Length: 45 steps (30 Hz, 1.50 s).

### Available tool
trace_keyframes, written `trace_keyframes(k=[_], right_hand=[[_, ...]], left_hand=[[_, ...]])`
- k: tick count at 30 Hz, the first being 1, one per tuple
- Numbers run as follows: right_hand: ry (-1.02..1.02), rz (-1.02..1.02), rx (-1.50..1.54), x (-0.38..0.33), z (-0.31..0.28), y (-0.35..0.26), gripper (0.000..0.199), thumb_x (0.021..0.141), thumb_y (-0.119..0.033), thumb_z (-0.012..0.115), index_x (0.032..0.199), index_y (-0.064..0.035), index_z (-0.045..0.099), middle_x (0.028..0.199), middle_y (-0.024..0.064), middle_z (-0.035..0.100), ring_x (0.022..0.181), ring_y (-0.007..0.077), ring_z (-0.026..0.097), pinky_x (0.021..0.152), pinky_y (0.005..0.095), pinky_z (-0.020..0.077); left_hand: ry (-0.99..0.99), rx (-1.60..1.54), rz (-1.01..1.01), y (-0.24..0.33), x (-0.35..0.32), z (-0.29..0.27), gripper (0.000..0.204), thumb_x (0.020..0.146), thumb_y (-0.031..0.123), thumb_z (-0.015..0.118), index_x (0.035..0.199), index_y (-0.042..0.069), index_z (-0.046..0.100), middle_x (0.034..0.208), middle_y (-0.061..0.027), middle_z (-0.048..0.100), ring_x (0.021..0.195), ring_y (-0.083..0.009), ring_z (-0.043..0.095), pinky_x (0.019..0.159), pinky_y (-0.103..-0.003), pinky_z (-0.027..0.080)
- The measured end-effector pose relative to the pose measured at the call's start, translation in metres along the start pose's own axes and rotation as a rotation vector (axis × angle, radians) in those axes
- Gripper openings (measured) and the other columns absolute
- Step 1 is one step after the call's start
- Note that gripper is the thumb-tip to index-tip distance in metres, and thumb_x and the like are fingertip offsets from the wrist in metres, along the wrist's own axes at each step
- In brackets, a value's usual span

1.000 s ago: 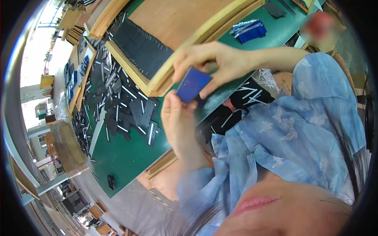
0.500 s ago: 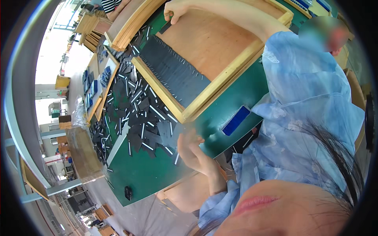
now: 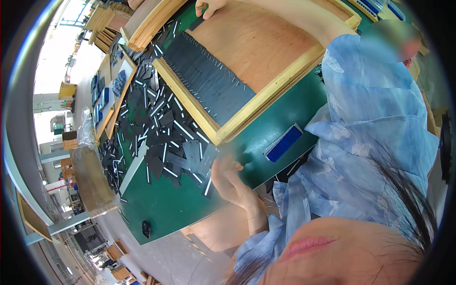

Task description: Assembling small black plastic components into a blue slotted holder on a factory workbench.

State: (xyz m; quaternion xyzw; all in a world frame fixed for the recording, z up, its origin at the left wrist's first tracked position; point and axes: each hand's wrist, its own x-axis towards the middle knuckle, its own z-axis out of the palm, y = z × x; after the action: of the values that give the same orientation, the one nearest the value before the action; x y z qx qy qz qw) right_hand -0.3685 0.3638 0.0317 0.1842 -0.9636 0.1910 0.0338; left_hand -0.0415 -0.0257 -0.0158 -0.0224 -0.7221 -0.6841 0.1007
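Head view. Right hand (image 3: 210, 7): fingers bent; whether it grips anything cannot be told. Small black strip (image 3: 195, 23): just beside its fingertips. Wooden frame (image 3: 275, 93): around a brown panel (image 3: 261, 42), between the two hands. Dark overlapping sheets (image 3: 206, 78): on that panel, likewise between the hands. Left hand (image 3: 230, 183): fingers loosely curled, released. Loose black pieces (image 3: 192, 151): left of it, on a green table (image 3: 171, 206). Blue stack (image 3: 285, 143): right of it.
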Motion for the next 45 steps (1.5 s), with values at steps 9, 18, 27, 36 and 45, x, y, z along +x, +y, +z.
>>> trace_keyframes(k=[9,18,27,36,45], right_hand=[[0.229,-0.076,0.125,-0.017,-0.015,-0.028,0.038,0.069,-0.022,0.077,0.101,-0.0028,0.068,0.091,0.012,0.069,0.084,0.0207,0.063,0.077,0.0335,0.0491],[0.351,-0.224,0.216,-0.101,0.004,-0.201,0.028,0.071,-0.02,0.076,0.092,-0.0021,0.068,0.09,0.0087,0.067,0.082,0.0193,0.063,0.069,0.0314,0.0491],[-0.044,-0.475,0.512,-0.19,0.048,-0.341,0.015,0.086,-0.012,0.059,0.088,0.002,0.055,0.076,0.0047,0.052,0.068,0.0131,0.05,0.063,0.0253,0.0403],[-0.115,-0.496,0.144,-0.224,0.024,-0.326,0.03,0.078,-0.014,0.066,0.1,0.0002,0.052,0.089,0.0101,0.051,0.083,0.0221,0.053,0.074,0.0298,0.0411],[0.408,-0.877,-0.172,-0.229,0.054,-0.32,0.034,0.07,-0.009,0.071,0.098,-0.0043,0.053,0.088,0.0105,0.055,0.081,0.0307,0.054,0.068,0.0401,0.0416]], left_hand=[[0.158,0.95,0.354,-0.038,0.016,-0.088,0.03,0.083,0.003,0.056,0.113,0.0,0.058,0.116,-0.0156,0.057,0.105,-0.0338,0.05,0.097,-0.044,0.035],[0.184,0.928,0.304,-0.033,0.016,-0.14,0.015,0.071,0.004,0.072,0.082,0.003,0.061,0.087,-0.0114,0.061,0.093,-0.0291,0.053,0.087,-0.04,0.04],[-0.092,-0.336,0.068,0.024,-0.017,-0.022,0.021,0.08,0.002,0.068,0.094,-0.001,0.052,0.087,-0.0053,0.061,0.08,-0.0081,0.057,0.066,-0.023,0.05],[-0.206,-0.215,0.022,0.068,-0.038,-0.031,0.019,0.086,0.003,0.058,0.103,-0.006,0.058,0.072,-0.0068,0.063,0.058,-0.0101,0.06,0.052,-0.023,0.049],[-0.185,-0.46,-0.185,0.05,-0.033,-0.028,0.022,0.092,0.009,0.051,0.103,-0.008,0.058,0.08,-0.0107,0.063,0.059,-0.0155,0.064,0.052,-0.024,0.053]])
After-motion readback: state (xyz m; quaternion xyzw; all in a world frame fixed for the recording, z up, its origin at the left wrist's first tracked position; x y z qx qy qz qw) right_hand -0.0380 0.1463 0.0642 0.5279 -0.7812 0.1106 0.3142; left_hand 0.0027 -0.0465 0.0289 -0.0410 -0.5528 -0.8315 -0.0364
